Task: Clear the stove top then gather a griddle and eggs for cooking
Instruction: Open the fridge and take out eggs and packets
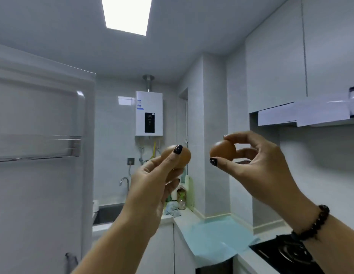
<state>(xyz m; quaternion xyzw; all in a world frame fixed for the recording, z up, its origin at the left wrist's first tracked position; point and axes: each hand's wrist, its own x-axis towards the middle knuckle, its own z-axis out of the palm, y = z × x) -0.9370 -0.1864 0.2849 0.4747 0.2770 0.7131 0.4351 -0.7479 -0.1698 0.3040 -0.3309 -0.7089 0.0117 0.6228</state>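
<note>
My left hand (154, 186) holds a brown egg (183, 157) raised at chest height, thumb across its front and fingers curled behind it. My right hand (257, 165) pinches a second brown egg (223, 150) between thumb and fingertips, a little to the right of the first. The two eggs are apart, about a hand's width between them. A black stove top (271, 254) shows at the bottom right, partly hidden by my right forearm. No griddle is in view.
An open fridge door (38, 135) fills the left side. A sink (109, 212) with a tap sits behind, bottles and a cloth at the counter corner. A light blue mat (215, 236) lies on the counter. A range hood (310, 113) hangs above right.
</note>
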